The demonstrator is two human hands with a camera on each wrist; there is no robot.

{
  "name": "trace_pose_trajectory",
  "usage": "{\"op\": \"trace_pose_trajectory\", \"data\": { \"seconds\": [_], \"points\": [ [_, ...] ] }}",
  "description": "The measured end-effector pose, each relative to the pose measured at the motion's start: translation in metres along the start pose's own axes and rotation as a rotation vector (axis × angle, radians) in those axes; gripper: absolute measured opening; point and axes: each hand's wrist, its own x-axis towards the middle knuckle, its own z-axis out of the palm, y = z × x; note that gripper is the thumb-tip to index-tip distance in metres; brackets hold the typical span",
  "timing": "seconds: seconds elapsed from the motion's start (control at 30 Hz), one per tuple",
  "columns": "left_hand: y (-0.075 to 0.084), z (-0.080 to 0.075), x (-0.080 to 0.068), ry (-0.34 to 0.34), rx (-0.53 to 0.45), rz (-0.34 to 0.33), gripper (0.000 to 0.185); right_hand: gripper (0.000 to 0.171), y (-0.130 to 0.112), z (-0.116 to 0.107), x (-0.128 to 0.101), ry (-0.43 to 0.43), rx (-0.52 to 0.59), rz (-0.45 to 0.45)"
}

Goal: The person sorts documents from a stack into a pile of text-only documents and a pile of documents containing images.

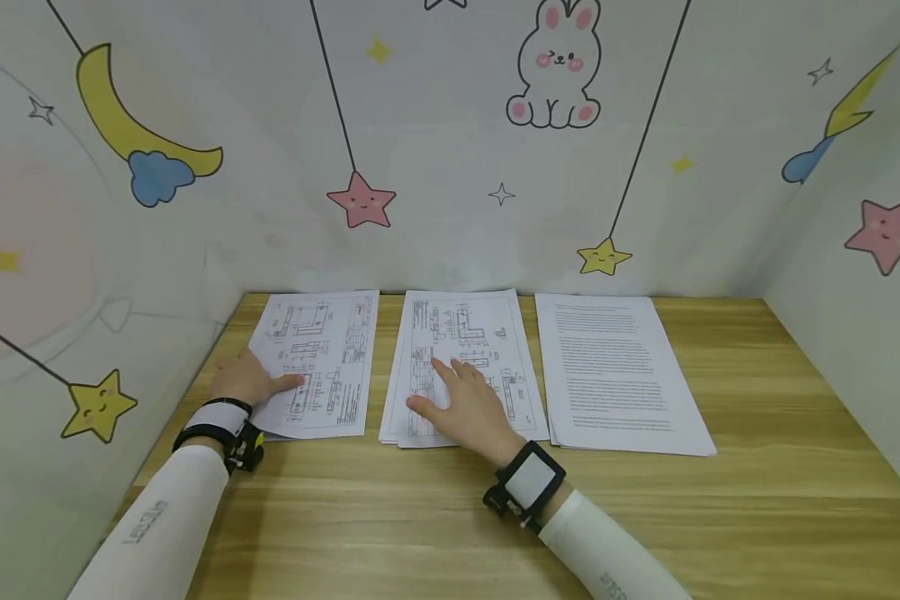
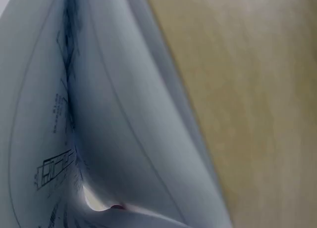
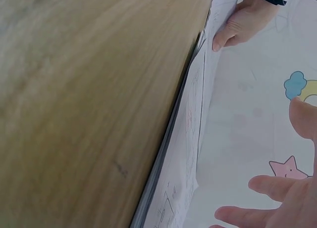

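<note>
On the left lies a stack of technical drawing sheets [image 1: 352, 400]. My left hand [image 1: 242, 379] grips its left edge, the thumb lying on top over the printed lines. The left wrist view shows a drawing sheet [image 2: 114, 89] bent into a curl close to the camera; the fingers are mostly hidden there. My right hand [image 1: 472, 408] is held over the middle stack of drawings [image 1: 487, 308], fingers spread and holding nothing. In the right wrist view, the right hand's fingers [image 3: 267, 188] stand apart, and the left hand [image 3: 247, 20] appears at the paper's edge.
To the right is a stack of text pages [image 1: 607, 375], slightly fanned at its lower left corner. All three stacks lie near the back of the wooden table [image 1: 390, 517]. A white curtain [image 1: 450, 142] with cartoon stars, a moon and a rabbit closes off the back and sides.
</note>
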Motion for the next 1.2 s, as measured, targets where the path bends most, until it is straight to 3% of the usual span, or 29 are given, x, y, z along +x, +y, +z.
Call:
{"op": "trace_pose_trajectory", "data": {
  "seconds": [0.13,0.37,0.5,0.63,0.97,1.2],
  "points": [
    [0.0016,-0.0029,-0.0026,-0.012,-0.008,-0.004,0.114,0.076,0.0013,0.0011,0.0001,-0.002,-0.001,0.000],
    [0.0028,-0.0084,-0.0017,-0.100,-0.088,0.029,0.076,0.078,0.0025,0.0017,0.0001,-0.010,-0.003,0.006],
    [0.0021,-0.0087,0.0042,-0.150,-0.149,0.057,0.072,0.079,0.0011,0.0018,0.0001,-0.010,0.002,0.003],
    [0.0031,-0.0102,0.0041,-0.191,-0.191,0.031,0.070,0.079,0.0006,0.0022,-0.0007,-0.018,0.011,0.000],
    [-0.0016,-0.0070,0.0025,-0.168,-0.406,0.075,0.051,0.074,0.0023,0.0038,0.0000,-0.013,0.018,-0.025],
    [-0.0015,-0.0033,0.0006,-0.168,-0.504,0.115,0.055,0.070,0.0041,0.0036,0.0011,-0.032,0.035,-0.020]
  ]
}}
